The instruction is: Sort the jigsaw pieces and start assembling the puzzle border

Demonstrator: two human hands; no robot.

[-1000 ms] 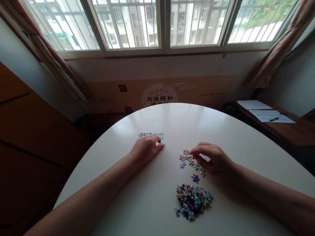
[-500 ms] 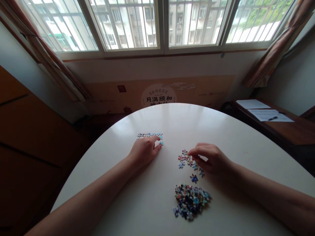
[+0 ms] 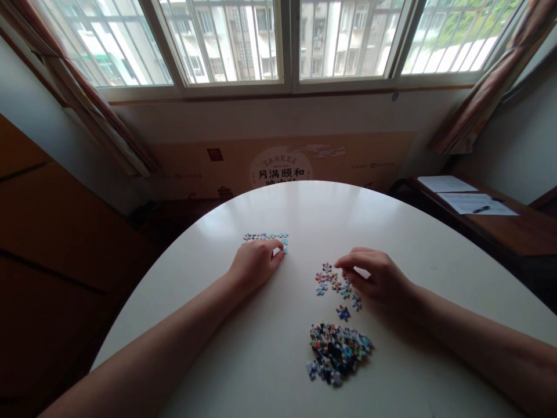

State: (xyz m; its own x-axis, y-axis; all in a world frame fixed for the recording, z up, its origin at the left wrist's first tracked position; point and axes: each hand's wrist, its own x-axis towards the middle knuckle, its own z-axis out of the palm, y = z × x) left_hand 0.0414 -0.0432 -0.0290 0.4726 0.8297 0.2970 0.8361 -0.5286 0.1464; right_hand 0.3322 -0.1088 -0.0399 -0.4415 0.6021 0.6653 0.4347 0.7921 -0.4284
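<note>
Fingers (image 3: pixel 278 251) of the left hand (image 3: pixel 255 265) are curled, tips touching the right end of a short joined row of pale-blue cardboard puzzle pieces (image 3: pixel 264 237); no grasp can be confirmed. The right hand (image 3: pixel 378 278) pinches its fingers (image 3: pixel 354 258) at the 1 o'clock edge of a flat scatter of multicoloured knobbed pieces (image 3: pixel 331 283); whether anything is held cannot be told. Since half a second ago, both hands have barely shifted. A loose dark heap of pieces (image 3: pixel 337 351) lies at 6 o'clock on the glossy white round tabletop (image 3: pixel 348 215).
</note>
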